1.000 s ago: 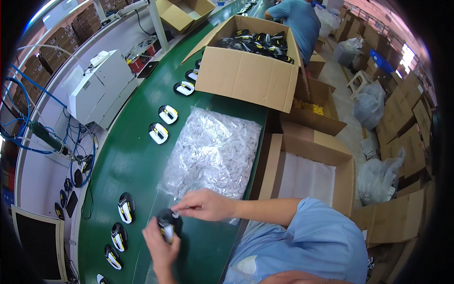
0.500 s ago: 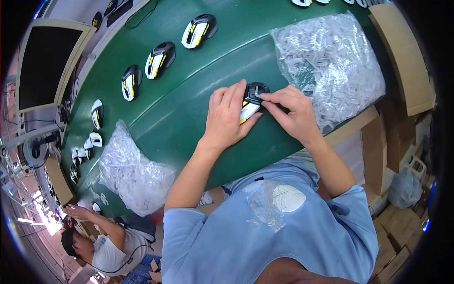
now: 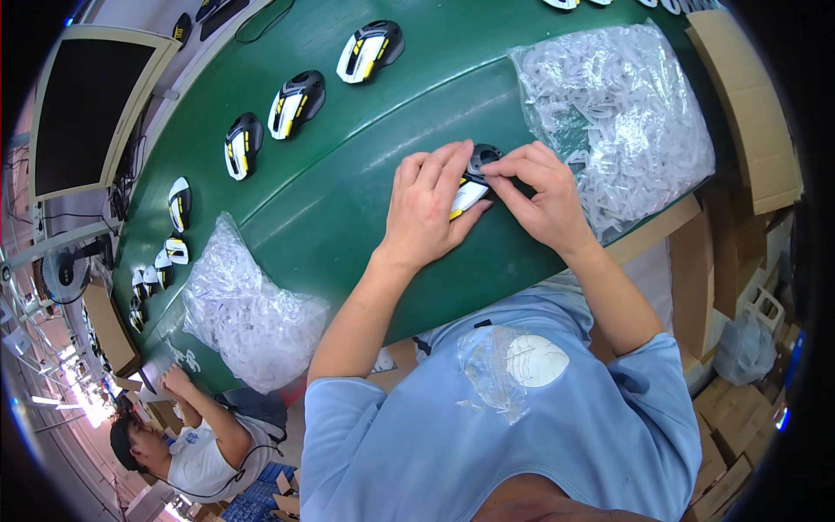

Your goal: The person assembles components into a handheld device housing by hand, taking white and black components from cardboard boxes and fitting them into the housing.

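Note:
A black, white and yellow computer mouse [image 3: 470,197] lies on the green table [image 3: 374,200], partly covered by my fingers. My left hand [image 3: 428,207] is closed round its left side, with the thumb along the near end. At the mouse's dark upper part, the thumb and forefinger of my right hand [image 3: 546,198] are pinched together. Whatever sits between those fingertips is too small and hidden to name. Just beyond my right hand lies a clear bag of translucent plastic pieces [image 3: 639,122].
More mice, such as this one [image 3: 371,52], stand in a curved row across the table. Another clear bag [image 3: 261,326] of small pieces lies at the left near edge. A monitor [image 3: 91,113] stands far left. A co-worker [image 3: 213,452] is at lower left, cardboard boxes [image 3: 739,122] at right.
My hands and the mouse appear slightly further right in view. My right fingertips now cover the small grey piece that showed on the mouse. The co-worker's hands have come down.

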The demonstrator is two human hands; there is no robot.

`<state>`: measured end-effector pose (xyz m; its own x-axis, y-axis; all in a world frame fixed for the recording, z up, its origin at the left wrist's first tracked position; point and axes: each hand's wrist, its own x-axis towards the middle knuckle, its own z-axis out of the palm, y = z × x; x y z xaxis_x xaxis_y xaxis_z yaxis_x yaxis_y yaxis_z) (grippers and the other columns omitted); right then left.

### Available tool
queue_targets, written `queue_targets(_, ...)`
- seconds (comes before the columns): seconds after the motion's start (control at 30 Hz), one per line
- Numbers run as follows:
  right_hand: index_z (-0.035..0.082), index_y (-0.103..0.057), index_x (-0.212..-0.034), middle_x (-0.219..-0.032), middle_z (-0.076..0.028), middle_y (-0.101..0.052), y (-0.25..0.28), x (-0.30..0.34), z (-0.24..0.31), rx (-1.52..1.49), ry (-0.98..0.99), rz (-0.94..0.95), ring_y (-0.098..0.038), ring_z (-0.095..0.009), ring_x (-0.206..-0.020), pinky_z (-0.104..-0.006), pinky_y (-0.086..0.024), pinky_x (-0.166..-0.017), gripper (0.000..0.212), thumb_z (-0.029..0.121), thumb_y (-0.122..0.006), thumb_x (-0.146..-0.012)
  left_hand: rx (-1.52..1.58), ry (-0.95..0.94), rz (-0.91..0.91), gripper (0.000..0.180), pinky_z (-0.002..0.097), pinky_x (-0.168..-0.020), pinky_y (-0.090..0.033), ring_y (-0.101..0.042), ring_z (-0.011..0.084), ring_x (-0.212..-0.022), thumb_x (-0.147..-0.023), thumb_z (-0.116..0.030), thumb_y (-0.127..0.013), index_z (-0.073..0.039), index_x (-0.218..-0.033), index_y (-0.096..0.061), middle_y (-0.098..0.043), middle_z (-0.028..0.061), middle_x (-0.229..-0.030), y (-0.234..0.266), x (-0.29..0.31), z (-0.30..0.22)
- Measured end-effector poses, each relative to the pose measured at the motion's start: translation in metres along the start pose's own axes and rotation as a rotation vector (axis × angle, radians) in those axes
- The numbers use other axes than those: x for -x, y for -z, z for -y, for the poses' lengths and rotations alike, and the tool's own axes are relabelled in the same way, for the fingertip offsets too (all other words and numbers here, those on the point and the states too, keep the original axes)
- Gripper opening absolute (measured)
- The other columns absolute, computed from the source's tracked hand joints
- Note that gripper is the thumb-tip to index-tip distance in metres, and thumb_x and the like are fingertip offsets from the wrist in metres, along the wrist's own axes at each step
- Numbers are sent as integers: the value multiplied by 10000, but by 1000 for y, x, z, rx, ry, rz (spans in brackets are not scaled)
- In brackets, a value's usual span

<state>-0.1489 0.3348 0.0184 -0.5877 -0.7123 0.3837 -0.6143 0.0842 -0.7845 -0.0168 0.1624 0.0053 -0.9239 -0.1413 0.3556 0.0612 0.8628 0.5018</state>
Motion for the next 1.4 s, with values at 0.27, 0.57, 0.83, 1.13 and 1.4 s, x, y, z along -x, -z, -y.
queue_targets(0.27, 147, -772, -1261, -913, -68, -695, 6, 19, -5, 282, 140, 127, -692, -287, -854, -425, -593, -710, 421, 193, -811, -845, -25, -30, 43, 708, 506, -1061, -478, -610, 421, -1207, -786, -222, -854, 19, -1411, -628, -657, 212, -1388, -4, -5, 1)
queue_targets(0.57, 155, -634, -1493, -767, -92, -710, 6, 18, -17, 338, 132, 393, -710, -336, -667, -469, -550, -567, 593, 195, -702, -905, -250, -176, 75, 645, 490, -907, -508, -628, 398, -1028, -928, -351, -773, 67, -1394, -620, -672, 227, -1318, 2, -11, 3)
queue_targets(0.83, 219, -663, -1423, -727, -150, -703, 8, 24, -20, 299, 115, 243, -712, -417, -661, -554, -562, -604, 518, 246, -680, -906, -325, -228, 122, 635, 466, -858, -554, -689, 387, -975, -882, -332, -815, 50, -1358, -640, -721, 212, -1267, 11, -24, -21)
queue_targets(1.13, 111, -740, -1366, -788, -109, -688, 56, 68, 42, -39, 48, 281, -620, -242, -632, -369, -515, -622, 476, 132, -820, -897, -462, 242, -287, 862, 501, -1021, -532, -647, 443, -1216, -912, -557, -784, 65, -1465, -561, -653, 293, -1379, 19, -92, 37)
queue_targets(1.4, 70, -795, -1187, -712, -63, -618, 46, 74, 22, -125, -18, 156, -550, -167, -572, -326, -428, -538, 329, 39, -827, -861, -173, -56, -31, 765, 628, -1222, -327, -471, 491, -1445, -867, -495, -815, -55, -1460, -616, -514, 299, -1551, -26, -28, -14)
